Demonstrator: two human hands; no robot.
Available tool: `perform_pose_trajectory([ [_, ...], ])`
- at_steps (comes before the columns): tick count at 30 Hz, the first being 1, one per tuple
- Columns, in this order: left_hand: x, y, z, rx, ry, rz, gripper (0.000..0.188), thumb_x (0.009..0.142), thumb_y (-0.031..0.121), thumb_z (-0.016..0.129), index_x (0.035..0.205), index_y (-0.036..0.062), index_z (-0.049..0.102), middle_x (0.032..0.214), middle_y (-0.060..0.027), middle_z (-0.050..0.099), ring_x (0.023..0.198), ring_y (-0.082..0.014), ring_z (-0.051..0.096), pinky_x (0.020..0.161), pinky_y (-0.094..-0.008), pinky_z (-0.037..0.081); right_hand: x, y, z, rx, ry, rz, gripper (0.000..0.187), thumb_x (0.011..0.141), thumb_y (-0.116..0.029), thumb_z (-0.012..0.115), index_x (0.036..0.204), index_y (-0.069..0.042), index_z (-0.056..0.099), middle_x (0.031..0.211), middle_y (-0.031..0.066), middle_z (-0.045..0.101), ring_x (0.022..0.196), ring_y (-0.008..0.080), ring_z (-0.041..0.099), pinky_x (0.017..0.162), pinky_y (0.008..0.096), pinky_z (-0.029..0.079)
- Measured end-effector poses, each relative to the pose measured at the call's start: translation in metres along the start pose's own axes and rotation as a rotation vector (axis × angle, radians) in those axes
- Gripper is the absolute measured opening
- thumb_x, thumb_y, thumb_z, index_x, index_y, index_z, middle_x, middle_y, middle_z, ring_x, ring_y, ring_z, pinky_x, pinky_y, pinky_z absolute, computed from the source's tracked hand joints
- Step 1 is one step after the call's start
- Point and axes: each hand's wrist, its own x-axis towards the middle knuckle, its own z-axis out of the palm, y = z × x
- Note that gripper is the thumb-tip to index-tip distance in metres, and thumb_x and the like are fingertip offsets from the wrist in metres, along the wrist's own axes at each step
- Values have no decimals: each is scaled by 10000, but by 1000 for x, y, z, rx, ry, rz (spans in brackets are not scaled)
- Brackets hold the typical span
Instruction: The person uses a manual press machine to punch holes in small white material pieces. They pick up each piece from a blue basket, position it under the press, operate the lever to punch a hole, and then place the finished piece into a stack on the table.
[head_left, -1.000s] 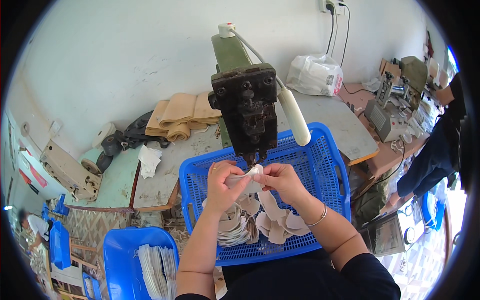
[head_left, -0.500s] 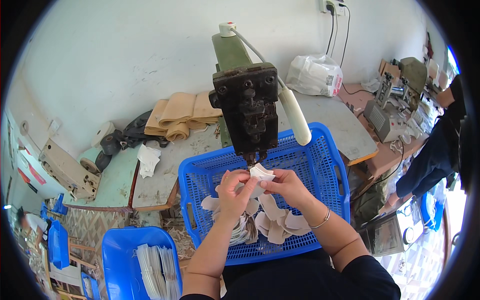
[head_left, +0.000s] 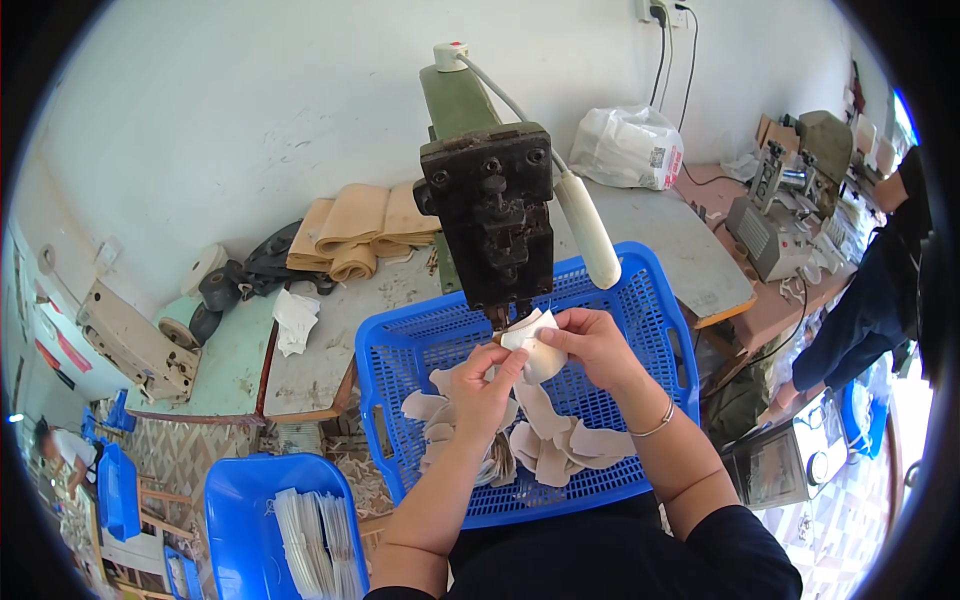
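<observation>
Between both hands is a curved white piece of sheet material point(head_left: 540, 358), held just below the head of a dark machine point(head_left: 492, 215) on a green arm. My left hand point(head_left: 484, 382) pinches its left edge with thumb and fingers. My right hand point(head_left: 594, 346), below a bracelet on the wrist, grips its upper right side. The piece's upper edge is close to the machine's lower tip; whether they touch I cannot tell. Under my hands, a blue mesh basket point(head_left: 372, 425) holds several similar cream pieces point(head_left: 552, 440), some bundled at the left.
A blue tub point(head_left: 235, 500) with stacked white strips stands at lower left. Rolled tan sheets point(head_left: 365, 225) and a white plastic bag point(head_left: 628, 150) lie on the table behind. A white lamp-like handle point(head_left: 590, 235) hangs beside the machine. Another person point(head_left: 865, 290) stands at the right.
The white piece has turned and now shows a broader curved face below my fingers. My right hand has shifted slightly up and right; my left hand has moved slightly right.
</observation>
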Motion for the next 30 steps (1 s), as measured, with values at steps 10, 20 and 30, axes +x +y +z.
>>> perform_pose_trajectory([
  [10,-6,2,4,-149,92,-117,124,776,122,664,751,5,631,720,-14,575,689,-76,496,631,-206,370,6,0,2,-19,-6,1,206,746,-132,703,845,27,617,769,72,632,659,106,583,599,228,471],
  [20,-14,0,-11,-330,170,-153,91,799,102,645,788,13,632,776,-3,598,705,-60,503,648,-193,382,-1,6,26,-71,38,-20,201,727,-144,719,786,11,606,734,75,633,630,102,586,578,220,472],
  [30,-32,-28,-38,-522,250,-170,98,826,109,613,863,20,629,818,-22,622,744,-69,545,675,-212,422,-10,15,59,-466,69,-119,217,732,-154,712,780,23,596,697,38,617,629,69,545,563,212,446],
])
